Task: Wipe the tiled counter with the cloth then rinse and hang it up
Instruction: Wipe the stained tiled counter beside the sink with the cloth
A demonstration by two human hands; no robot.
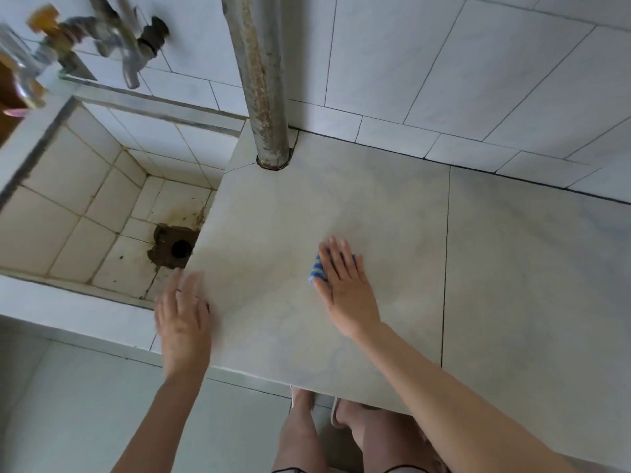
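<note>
A pale tiled counter (392,213) fills the middle and right of the view. My right hand (343,288) lies flat with straight fingers on a blue and white striped cloth (316,272), pressing it onto the counter. Only the cloth's left edge shows from under the hand. My left hand (182,315) rests with fingers spread at the counter's left front corner, beside the sink; it is blurred and holds nothing.
A sunken tiled sink (85,213) with a dark drain hole (180,249) lies left of the counter. Metal taps (131,59) stick out of the wall above it. A rusty vertical pipe (263,80) passes through the counter's back left corner. My legs and sandals show below the counter edge.
</note>
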